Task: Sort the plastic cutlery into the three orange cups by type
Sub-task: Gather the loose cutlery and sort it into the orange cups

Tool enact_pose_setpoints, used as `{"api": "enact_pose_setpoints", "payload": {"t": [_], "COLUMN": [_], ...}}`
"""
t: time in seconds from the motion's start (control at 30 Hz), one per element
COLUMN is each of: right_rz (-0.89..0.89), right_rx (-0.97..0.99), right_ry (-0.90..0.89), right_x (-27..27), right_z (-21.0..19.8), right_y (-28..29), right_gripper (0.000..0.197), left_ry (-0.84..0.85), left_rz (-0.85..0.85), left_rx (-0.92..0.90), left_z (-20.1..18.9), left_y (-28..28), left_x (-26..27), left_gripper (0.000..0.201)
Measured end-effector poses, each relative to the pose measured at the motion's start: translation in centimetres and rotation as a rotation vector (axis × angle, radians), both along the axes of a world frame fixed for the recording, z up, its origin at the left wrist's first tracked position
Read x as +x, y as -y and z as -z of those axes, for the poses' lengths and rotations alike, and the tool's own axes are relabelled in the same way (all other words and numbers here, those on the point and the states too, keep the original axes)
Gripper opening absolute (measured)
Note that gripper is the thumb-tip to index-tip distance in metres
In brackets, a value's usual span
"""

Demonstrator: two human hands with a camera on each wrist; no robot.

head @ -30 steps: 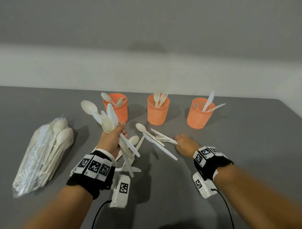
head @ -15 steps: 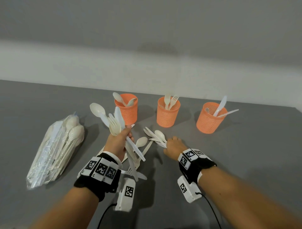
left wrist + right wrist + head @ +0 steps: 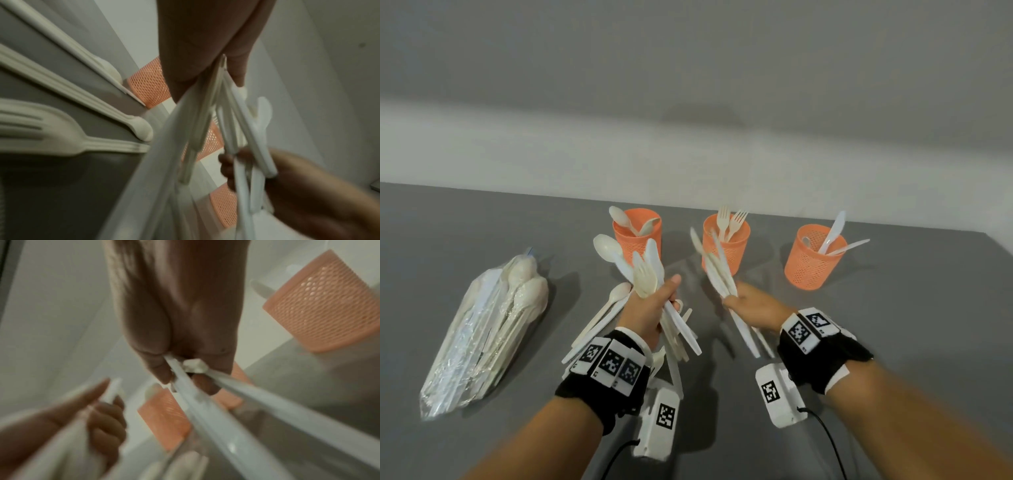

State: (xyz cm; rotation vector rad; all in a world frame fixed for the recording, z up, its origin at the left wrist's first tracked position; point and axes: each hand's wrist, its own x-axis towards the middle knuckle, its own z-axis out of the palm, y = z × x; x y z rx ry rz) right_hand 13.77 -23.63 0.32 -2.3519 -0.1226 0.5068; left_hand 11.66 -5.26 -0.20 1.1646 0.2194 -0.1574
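Note:
Three orange mesh cups stand in a row at the back of the grey table: the left cup point(image 3: 637, 233) has spoons, the middle cup point(image 3: 726, 245) forks, the right cup point(image 3: 812, 260) knives. My left hand point(image 3: 650, 305) grips a mixed bundle of cutlery point(image 3: 645, 270) with a spoon, fork and knives fanning upward. My right hand point(image 3: 748, 303) holds a second bunch of cutlery point(image 3: 717, 270) lifted off the table, tips pointing toward the middle cup. In the right wrist view the fingers point(image 3: 162, 369) pinch the white handles point(image 3: 197, 386).
A clear plastic bag of wrapped cutlery point(image 3: 489, 329) lies at the left. A few loose spoons and a fork point(image 3: 606, 315) rest on the table under my left hand. The table's far edge meets a pale wall behind the cups.
My right hand gathered the loose cutlery from the table's middle and raised it. The left hand kept its bundle and stayed in place.

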Motion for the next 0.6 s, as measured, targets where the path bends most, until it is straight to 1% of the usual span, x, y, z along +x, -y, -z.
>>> {"api": "enact_pose_setpoints", "payload": {"t": [0.03, 0.07, 0.13, 0.17, 0.2, 0.23, 0.27, 0.3, 0.37, 0.43, 0.53, 0.6], "right_rz": [0.038, 0.055, 0.027, 0.005, -0.022, -0.039, -0.049, -0.049, -0.011, 0.001, 0.011, 0.01], "right_rx": [0.15, 0.283, 0.511, 0.599, 0.644, 0.66, 0.654, 0.652, 0.689, 0.744, 0.775, 0.771], "right_ry": [-0.008, -0.038, -0.136, -0.198, -0.245, -0.274, -0.303, -0.338, -0.409, -0.46, -0.484, -0.496], "right_x": [-0.2, -0.5, -1.2, -1.5, -1.7, -1.8, -1.7, -1.7, -1.4, -1.2, -1.1, -1.1], "right_z": [-1.0, -2.0, -3.8, -4.3, -5.0, -5.4, -5.7, -6.1, -6.2, -6.2, -6.3, -6.1], "right_y": [-0.4, -1.0, -2.1, -2.5, -2.8, -2.9, -2.9, -2.9, -2.9, -2.9, -2.8, -2.6], "right_gripper": [0.012, 0.01, 0.015, 0.017, 0.018, 0.02, 0.022, 0.026, 0.041, 0.049, 0.048, 0.042], "left_ry": [0.02, 0.052, 0.126, 0.143, 0.139, 0.125, 0.12, 0.124, 0.133, 0.14, 0.139, 0.132], "left_rz": [0.023, 0.048, 0.11, 0.132, 0.148, 0.159, 0.172, 0.189, 0.211, 0.213, 0.207, 0.182], "left_rx": [0.012, 0.025, 0.017, -0.01, -0.03, -0.037, -0.036, -0.029, -0.023, -0.028, -0.028, -0.025], "left_z": [-0.1, -0.4, -1.1, -1.5, -1.9, -2.2, -2.5, -2.6, -2.8, -3.0, -2.9, -2.9], "left_y": [0.4, 0.9, 1.7, 2.0, 2.1, 2.1, 2.1, 2.1, 2.4, 2.6, 2.8, 2.9], "left_x": [0.1, 0.1, 0.3, 0.4, 0.6, 0.8, 0.9, 1.0, 1.1, 1.1, 1.3, 1.4], "left_gripper": [0.024, 0.022, 0.015, 0.021, 0.034, 0.043, 0.044, 0.039, 0.028, 0.027, 0.027, 0.027]}}
